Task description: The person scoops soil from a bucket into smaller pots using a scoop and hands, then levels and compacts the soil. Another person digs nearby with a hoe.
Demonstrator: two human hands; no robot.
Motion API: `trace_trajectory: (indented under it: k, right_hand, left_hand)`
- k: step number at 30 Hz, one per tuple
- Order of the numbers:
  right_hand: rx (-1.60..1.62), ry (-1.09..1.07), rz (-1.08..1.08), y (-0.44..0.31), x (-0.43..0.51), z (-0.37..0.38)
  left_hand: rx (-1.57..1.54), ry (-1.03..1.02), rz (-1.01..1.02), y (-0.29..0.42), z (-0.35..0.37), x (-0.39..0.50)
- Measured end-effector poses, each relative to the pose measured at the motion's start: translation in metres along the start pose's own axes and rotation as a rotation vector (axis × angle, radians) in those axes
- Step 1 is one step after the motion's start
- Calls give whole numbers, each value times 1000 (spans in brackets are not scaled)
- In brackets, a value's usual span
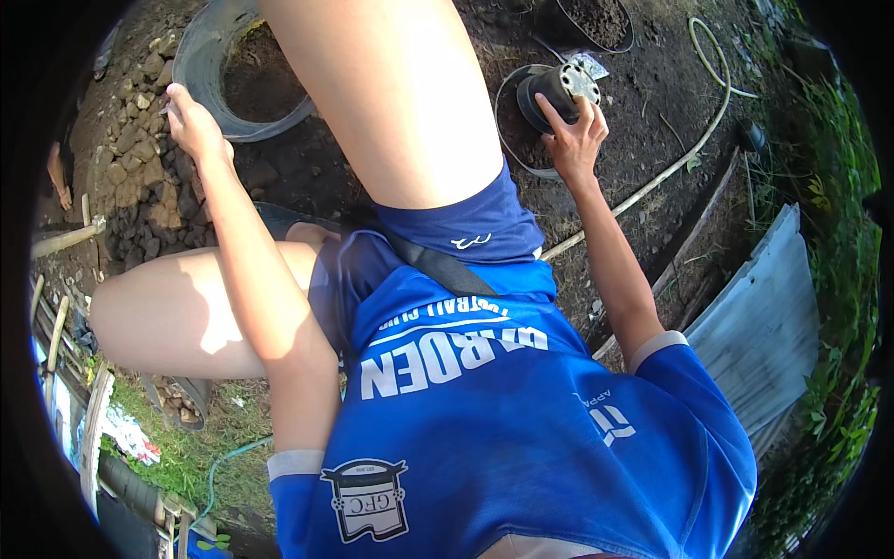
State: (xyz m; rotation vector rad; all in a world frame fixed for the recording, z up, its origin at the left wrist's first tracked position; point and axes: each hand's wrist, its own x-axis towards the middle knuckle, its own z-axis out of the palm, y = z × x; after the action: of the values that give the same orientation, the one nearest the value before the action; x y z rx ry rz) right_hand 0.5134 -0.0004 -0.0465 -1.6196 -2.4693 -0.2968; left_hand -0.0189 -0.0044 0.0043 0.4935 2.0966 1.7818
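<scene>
On the right, my right hand (578, 138) has its fingers spread over a small black plastic plant pot (541, 91). The pot is tipped on its side, and its pale base with drainage holes faces my fingers. It lies over the mouth of a wider round container (513, 129) with dark soil inside. At the left, my left hand (199, 127) is at the outer edge of a large grey plastic tub (199, 63). Whether its fingers grip the rim or only overlap it in view, I cannot tell. My raised leg covers part of the tub, which has soil inside.
A heap of stones (136, 140) lies beside the tub. A black container of soil (569, 35) stands at the top right. A pale hose (719, 115) curves across the ground near a corrugated metal sheet (761, 314). Part of another person (59, 178) shows at far left.
</scene>
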Motion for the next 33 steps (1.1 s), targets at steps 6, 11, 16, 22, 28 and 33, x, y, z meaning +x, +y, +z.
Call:
trace_trajectory:
  k: [6, 11, 16, 22, 28, 33]
  right_hand:
    - [129, 81, 159, 16, 8, -29]
    - [45, 388, 484, 49, -7, -49]
    - [170, 302, 1195, 104, -56, -25]
    - [361, 6, 1651, 132, -100, 22]
    - [216, 393, 567, 61, -21, 25]
    - [314, 24, 386, 5, 50, 56]
  left_hand:
    - [-4, 6, -2, 1, 0, 0]
    - [9, 12, -5, 2, 0, -2]
    - [20, 21, -11, 6, 1, -4]
    - [-18, -1, -32, 9, 2, -6]
    - [-5, -3, -16, 5, 1, -3]
    - [2, -17, -16, 1, -2, 0]
